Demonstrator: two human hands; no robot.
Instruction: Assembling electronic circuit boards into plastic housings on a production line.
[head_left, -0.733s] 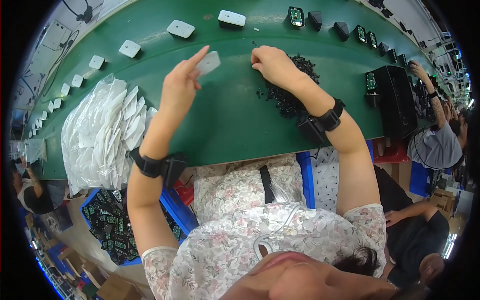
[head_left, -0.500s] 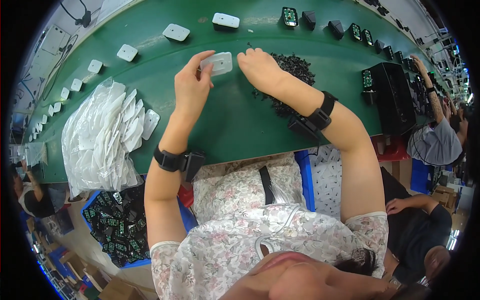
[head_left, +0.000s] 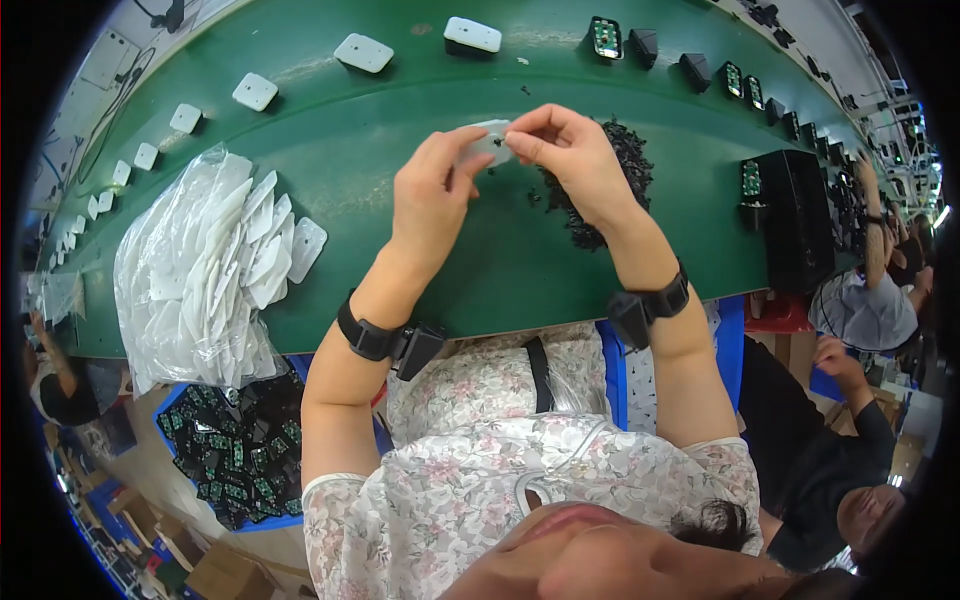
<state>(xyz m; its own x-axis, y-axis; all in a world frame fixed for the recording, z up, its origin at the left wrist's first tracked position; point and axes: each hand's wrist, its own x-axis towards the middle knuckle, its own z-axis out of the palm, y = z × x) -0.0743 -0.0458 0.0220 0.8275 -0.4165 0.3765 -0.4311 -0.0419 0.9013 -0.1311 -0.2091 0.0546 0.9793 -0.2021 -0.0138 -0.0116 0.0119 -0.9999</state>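
Note:
My left hand (head_left: pixel 428 195) grips a thin white plastic plate (head_left: pixel 488 143) with rounded corners, held above the green table. My right hand (head_left: pixel 585 165) meets it at the plate's right end, thumb and forefinger pinched together. A small black part (head_left: pixel 498 142) shows at those fingertips, against the plate; whether it sits in a hole I cannot tell. Just behind my right hand lies a pile of small black parts (head_left: pixel 630 165), with a few strays nearby. Left of my left forearm, a clear plastic bag (head_left: pixel 180 280) spills many similar white plates (head_left: pixel 308 250).
White-topped black housings (head_left: pixel 472 36) form a row along the table (head_left: pixel 400 100), continuing left. Black housings with green circuit boards (head_left: pixel 606 40) stand at the back right, near a black box (head_left: pixel 800 220). A blue bin (head_left: pixel 235 450) of circuit boards is below left. Other people work at right.
Both hands have come together; the left moved right and slightly down with the plate. My right hand left the black parts' edge and now touches the plate with a small black part.

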